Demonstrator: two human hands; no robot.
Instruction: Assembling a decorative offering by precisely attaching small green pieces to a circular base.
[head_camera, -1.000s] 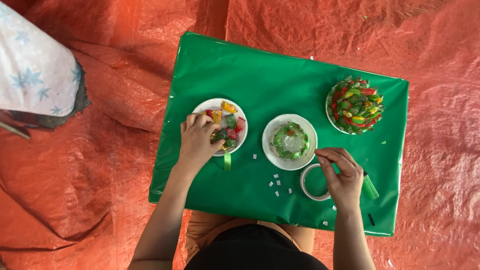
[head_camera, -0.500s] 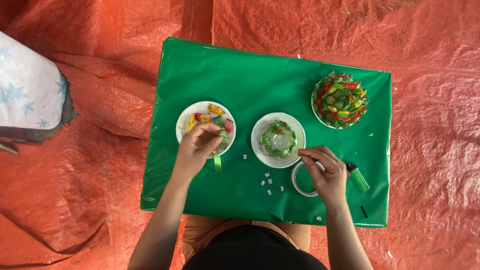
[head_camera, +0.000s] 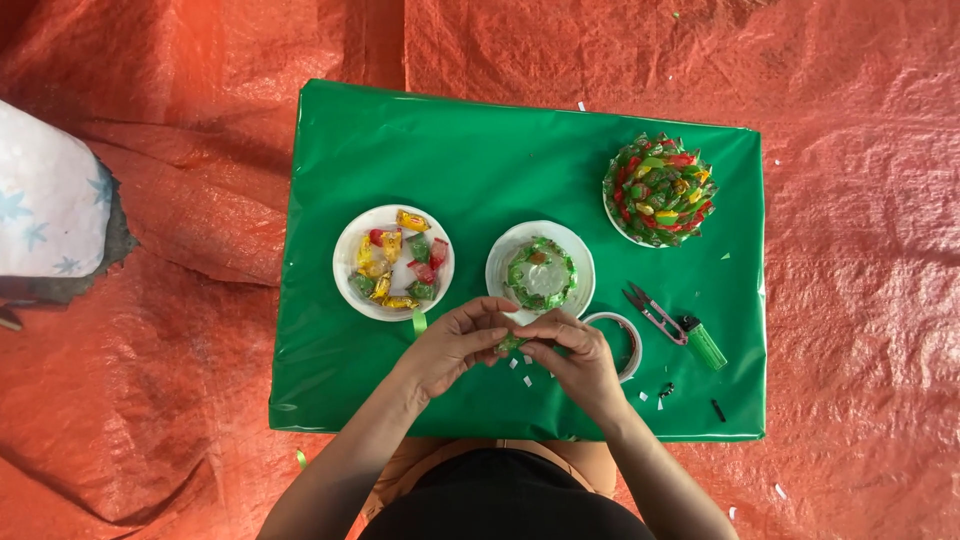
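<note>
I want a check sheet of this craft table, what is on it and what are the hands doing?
Surface: green-covered table.
Job's things: green wrapped candy pinched between both hands; plate of loose candies; plate with a candy ring; finished candy dome.
Clutter: tape roll, snips, green lighter, white scraps.
Hands: left hand, right hand, together at the candy.
Cables: nothing seen.
Surroundings: orange tarp; pale patterned cloth.

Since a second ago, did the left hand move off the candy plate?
Yes. The left hand left the candy plate and moved right, meeting the right hand below the middle plate.
</note>
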